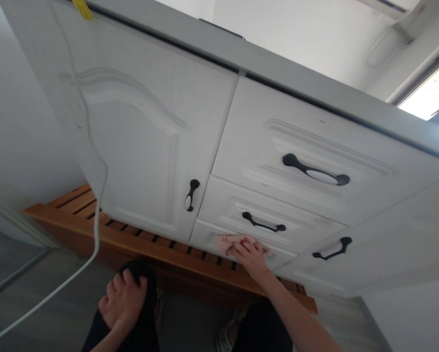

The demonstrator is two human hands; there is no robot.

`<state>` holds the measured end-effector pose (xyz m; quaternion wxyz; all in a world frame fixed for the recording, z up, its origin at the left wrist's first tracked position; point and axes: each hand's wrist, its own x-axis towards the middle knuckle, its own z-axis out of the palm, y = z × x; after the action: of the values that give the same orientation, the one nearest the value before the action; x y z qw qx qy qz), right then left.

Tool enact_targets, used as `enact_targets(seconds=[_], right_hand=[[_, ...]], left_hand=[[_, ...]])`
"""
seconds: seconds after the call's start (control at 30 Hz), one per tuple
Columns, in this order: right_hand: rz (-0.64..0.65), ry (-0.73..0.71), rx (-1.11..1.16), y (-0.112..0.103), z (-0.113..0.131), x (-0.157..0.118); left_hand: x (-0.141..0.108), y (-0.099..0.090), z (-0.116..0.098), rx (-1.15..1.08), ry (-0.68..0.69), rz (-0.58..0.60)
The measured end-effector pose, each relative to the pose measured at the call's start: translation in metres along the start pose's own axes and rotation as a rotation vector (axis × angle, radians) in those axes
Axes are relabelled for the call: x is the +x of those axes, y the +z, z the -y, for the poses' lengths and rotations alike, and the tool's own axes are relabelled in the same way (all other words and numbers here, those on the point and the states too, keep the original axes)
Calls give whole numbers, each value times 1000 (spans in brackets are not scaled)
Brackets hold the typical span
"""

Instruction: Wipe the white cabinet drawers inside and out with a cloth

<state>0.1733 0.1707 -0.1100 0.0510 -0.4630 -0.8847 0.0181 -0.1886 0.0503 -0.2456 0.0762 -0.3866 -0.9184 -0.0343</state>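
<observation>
My right hand (249, 256) presses a pale pink cloth with red marks (230, 241) against the lowest drawer (207, 232) of a white cabinet. Its fingers lie bent over the cloth and hide part of it, along with most of that drawer's middle. Just above sits the middle drawer with a dark curved handle (263, 224). My left hand (123, 298) rests on my bent left knee, holding nothing, its fingers slightly apart over the dark trouser leg.
A slatted wooden bench (146, 249) runs along the cabinet's base. From the countertop a white cable (95, 234) hangs down on the left and crosses to the floor. Dark handles stick out on the cabinet door (139, 146) and the top drawer (263, 122). A window is at right.
</observation>
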Motion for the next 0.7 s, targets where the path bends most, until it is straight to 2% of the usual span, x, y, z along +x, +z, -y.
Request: enact_targets(seconds=[0.07, 0.13, 0.23, 0.3, 0.4, 0.47, 0.57, 0.63, 0.7], right_hand=[[-97, 32, -149, -1, -33, -35], [-253, 16, -293, -2, -63, -68], [-399, 27, -459, -2, -94, -113], [-424, 123, -480, 2, -101, -135], [-531, 218, -333, 15, -86, -147], [-642, 200, -221, 24, -62, -135], [-772, 117, -122, 29, -17, -85], [-773, 53, -86, 28, 12, -36], [-684, 21, -86, 27, 36, 15]], left_hand=[[-1, 2, -1, 0, 5, -18], [-1, 3, -2, 9, 8, -23], [-2, -2, -5, 19, 10, -4], [-2, -6, -8, 17, 6, 15], [-3, -8, -10, 4, 5, 28], [-4, -5, -11, -7, 15, 26], [-5, 2, -11, -18, 29, 21], [-5, 5, -10, -17, 32, 18], [-5, 5, -10, -11, 31, 15]])
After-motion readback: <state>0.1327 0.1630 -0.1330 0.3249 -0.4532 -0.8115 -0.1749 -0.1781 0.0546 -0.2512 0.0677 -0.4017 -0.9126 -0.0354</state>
